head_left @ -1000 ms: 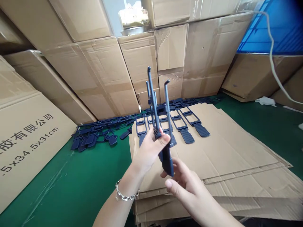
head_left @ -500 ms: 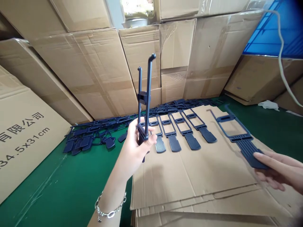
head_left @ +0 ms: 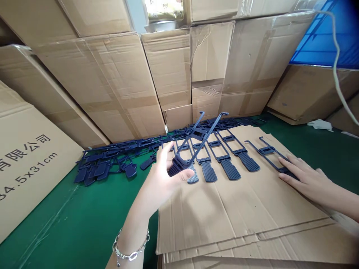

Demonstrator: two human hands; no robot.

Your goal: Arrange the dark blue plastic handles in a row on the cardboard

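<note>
My left hand [head_left: 162,179], with a chain bracelet on its wrist, holds a dark blue plastic frame [head_left: 198,135] by its ribbed end, raised and tilted over the cardboard. My right hand [head_left: 305,179] lies with its fingers spread on another blue frame [head_left: 267,150], flat at the cardboard's right side; the palm and fingers cover its ribbed end. Between the hands, several matching frames lie in a row, one of them [head_left: 230,168] near the middle. Beneath them is a stack of flat cardboard sheets [head_left: 238,213].
Many more blue frames are piled [head_left: 103,164] along the back of the green table [head_left: 92,216]. Stacked cartons [head_left: 112,82] form a wall behind. A printed carton [head_left: 28,149] stands at the left. A white cable [head_left: 335,74] hangs at the right.
My right hand has moved inward and laid its frame on the cardboard, and its fingers have spread. The frame in my left hand has tilted from nearly upright toward the right.
</note>
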